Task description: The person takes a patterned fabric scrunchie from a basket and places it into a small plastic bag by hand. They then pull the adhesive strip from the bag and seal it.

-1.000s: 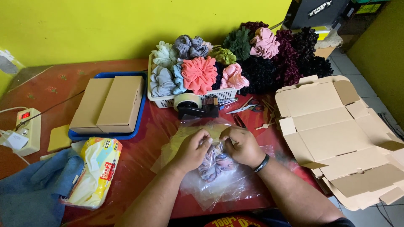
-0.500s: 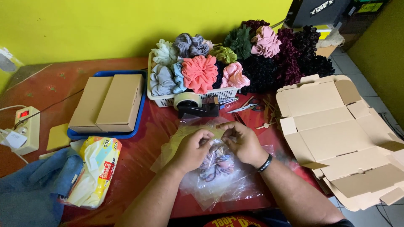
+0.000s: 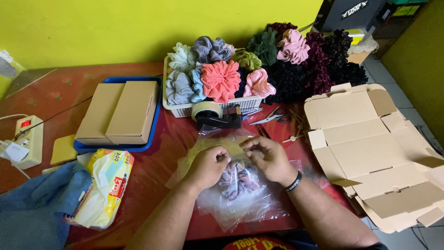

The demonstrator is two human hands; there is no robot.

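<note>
My left hand (image 3: 208,165) and my right hand (image 3: 268,159) meet over a clear plastic bag (image 3: 245,203) lying on the red table (image 3: 162,157). Inside the bag sits a patterned grey-pink scrunchie (image 3: 237,179). Both hands pinch the bag's upper edge, fingers curled on the plastic. A black band is on my right wrist. Just beyond the hands stands a tape dispenser (image 3: 213,114) with a roll of tape.
A white basket (image 3: 185,109) of coloured scrunchies and a dark pile (image 3: 319,65) stand at the back. Scissors (image 3: 273,118) lie near the dispenser. An unfolded cardboard box (image 3: 374,148) lies right, closed boxes (image 3: 118,111) on a blue tray left, tissue pack (image 3: 104,185), blue cloth (image 3: 32,213), power strip (image 3: 25,139).
Both hands have shifted slightly up the bag toward its top edge, fingers closing on the plastic. The scrunchie stays inside the bag.
</note>
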